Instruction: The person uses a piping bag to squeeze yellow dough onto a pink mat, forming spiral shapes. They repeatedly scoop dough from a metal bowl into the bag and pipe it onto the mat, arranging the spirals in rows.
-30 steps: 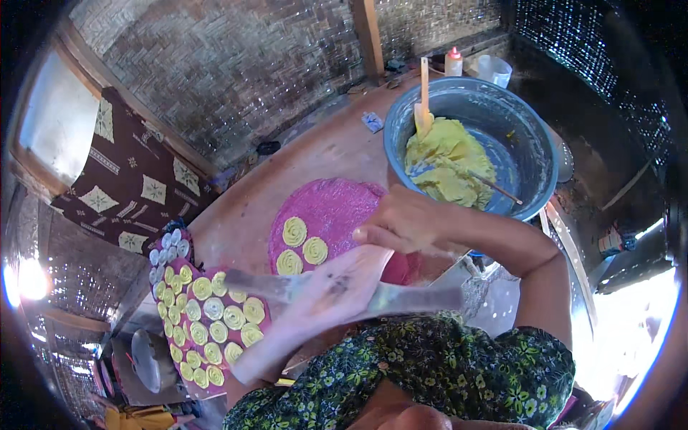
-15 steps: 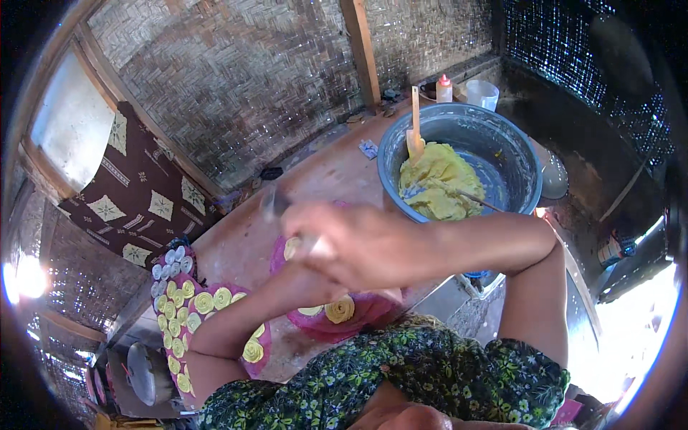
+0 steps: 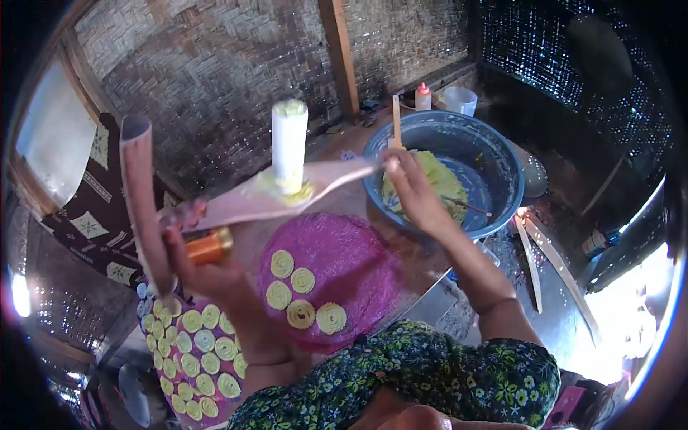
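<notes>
In front of me is a wooden board [image 3: 233, 201] with an upright white tube [image 3: 290, 143] through its middle; yellow dough clings around the tube's base and top. My left hand [image 3: 208, 269] grips the board's left end, fingers closed, along with a wooden crossbar [image 3: 140, 193] that carries an orange cylinder [image 3: 208, 246], apparently a dough press plunger. My right hand [image 3: 416, 186] is closed at the board's right end, near the basin. Below lies a round magenta mat [image 3: 351, 265] bearing several pale yellow dough spirals [image 3: 331, 317].
A blue-grey basin [image 3: 512, 165] at right holds yellow dough [image 3: 437, 172], a wooden-handled spatula [image 3: 396, 118] and a thin stick. Behind stand a red-capped bottle [image 3: 423, 98] and a clear cup [image 3: 461, 100]. More spirals cover mats at lower left. Wood sticks [image 3: 559, 265] burn at right.
My hands were crossed and blurred over the mat. They have moved apart, left hand leftward and right hand toward the basin, and the press parts now show plainly. The view has shifted slightly.
</notes>
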Demonstrator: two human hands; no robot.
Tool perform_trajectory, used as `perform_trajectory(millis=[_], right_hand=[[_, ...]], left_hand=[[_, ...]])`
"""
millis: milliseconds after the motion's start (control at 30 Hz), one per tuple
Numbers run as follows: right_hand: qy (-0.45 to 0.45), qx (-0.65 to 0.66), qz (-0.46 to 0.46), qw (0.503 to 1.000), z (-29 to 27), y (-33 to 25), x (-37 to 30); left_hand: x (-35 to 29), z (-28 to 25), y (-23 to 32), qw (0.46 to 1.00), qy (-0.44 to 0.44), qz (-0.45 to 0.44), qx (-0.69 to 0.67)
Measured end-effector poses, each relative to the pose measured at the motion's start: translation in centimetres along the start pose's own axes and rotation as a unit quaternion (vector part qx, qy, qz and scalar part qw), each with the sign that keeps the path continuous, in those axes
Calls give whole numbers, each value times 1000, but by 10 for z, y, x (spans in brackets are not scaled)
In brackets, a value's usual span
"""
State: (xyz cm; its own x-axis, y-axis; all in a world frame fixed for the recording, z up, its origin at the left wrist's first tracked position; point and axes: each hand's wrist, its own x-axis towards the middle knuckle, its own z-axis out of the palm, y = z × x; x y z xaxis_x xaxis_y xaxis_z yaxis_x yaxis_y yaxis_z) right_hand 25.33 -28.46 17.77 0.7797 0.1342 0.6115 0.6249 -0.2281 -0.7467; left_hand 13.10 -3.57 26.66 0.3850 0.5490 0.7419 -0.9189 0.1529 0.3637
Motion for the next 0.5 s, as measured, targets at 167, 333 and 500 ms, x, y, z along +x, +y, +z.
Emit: perform_trajectory(millis=[167,333,500], right_hand=[[-289,-625,200,697,-80,60,-29],[-286,-658,115,687,-110,39,-29],[-249,-656,120,703,-139,9,-16]], left_hand=[[-33,-41,-30,953,-26,-26,300],[-77,-94,-79,680,-312,174,640],[-98,-61,-93,854,-95,-262,439]])
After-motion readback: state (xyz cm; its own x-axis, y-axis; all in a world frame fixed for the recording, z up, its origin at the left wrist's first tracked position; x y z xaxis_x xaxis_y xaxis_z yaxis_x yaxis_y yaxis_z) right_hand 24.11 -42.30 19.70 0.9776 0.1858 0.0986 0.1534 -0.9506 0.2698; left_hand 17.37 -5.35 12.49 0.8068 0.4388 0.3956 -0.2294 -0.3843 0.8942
